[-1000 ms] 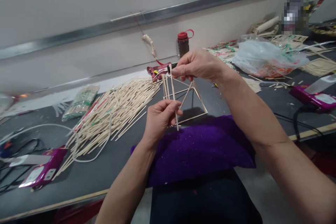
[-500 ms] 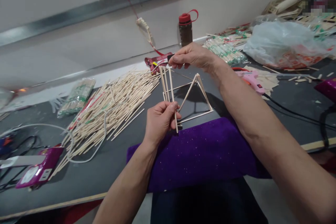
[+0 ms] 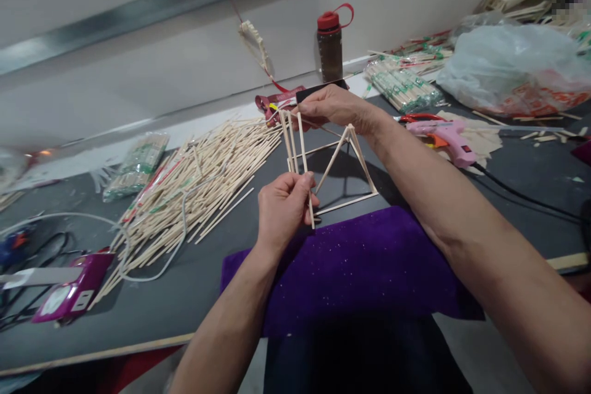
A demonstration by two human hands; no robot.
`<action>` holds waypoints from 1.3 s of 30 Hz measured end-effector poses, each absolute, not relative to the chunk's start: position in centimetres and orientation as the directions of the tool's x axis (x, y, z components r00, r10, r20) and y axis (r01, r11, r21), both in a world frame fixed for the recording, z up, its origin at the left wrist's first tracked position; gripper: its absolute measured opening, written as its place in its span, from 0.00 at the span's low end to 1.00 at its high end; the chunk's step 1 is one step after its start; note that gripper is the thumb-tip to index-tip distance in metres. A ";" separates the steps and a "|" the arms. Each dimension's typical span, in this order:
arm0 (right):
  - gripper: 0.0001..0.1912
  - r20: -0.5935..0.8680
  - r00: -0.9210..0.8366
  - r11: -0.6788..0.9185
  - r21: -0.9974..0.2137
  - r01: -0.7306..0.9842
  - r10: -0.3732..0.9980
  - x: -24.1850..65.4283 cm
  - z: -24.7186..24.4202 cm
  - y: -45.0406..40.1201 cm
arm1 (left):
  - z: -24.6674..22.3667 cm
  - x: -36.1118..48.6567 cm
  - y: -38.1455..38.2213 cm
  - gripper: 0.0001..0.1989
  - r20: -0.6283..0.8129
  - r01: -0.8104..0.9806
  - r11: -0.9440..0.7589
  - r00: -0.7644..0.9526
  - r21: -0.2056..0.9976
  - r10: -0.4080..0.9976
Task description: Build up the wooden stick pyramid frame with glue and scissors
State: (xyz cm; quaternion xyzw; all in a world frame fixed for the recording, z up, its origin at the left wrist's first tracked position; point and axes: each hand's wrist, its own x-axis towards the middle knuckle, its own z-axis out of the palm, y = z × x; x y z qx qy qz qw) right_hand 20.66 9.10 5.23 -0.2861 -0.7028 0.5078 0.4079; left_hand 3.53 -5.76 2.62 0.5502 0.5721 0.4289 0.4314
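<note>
My left hand (image 3: 287, 200) is closed around a thin wooden stick (image 3: 303, 146), pinching its lower part between thumb and fingers. It stands at the near left of a frame of glued sticks (image 3: 363, 166), which has a square base and a peaked corner. More upright sticks (image 3: 289, 138) lean close beside the held one. My right hand (image 3: 330, 106) reaches across above the frame. Its fingers are pinched together at the top ends of these sticks; what is between the fingertips is hidden. A flat black object (image 3: 342, 84) shows behind the right hand.
A pile of loose sticks (image 3: 217, 178) spreads to the left, beside a magenta device (image 3: 76, 292). On the right lie a pink glue gun (image 3: 446, 138) with its cord and a plastic bag (image 3: 517, 71). A bottle (image 3: 330, 52) stands behind; a purple cloth (image 3: 341, 265) covers the near edge.
The view has shifted slightly, showing more of the glue gun and black object. My right hand has come down a little onto the stick tops. The left hand keeps its grip.
</note>
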 end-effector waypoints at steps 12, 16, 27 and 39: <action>0.17 0.233 -0.503 0.217 -0.972 -0.092 0.832 20.1 5.6 8.4 | 2.3 3.3 -5.5 0.16 -0.002 0.250 0.003 -0.004 0.968 1.000; 0.17 0.265 -0.504 0.267 -0.961 -0.071 0.822 20.0 5.9 8.1 | 2.2 3.3 -5.3 0.16 0.002 0.250 -0.002 0.001 0.968 1.000; 0.19 0.280 -0.555 0.287 -0.955 -0.077 0.783 20.2 5.9 8.5 | 2.5 3.5 -5.3 0.17 -0.017 0.246 0.019 -0.010 0.969 1.000; 0.19 0.309 -0.572 0.312 -0.945 -0.097 0.760 20.3 5.5 9.0 | 1.9 3.4 -5.4 0.15 -0.031 0.221 0.031 -0.003 0.975 1.000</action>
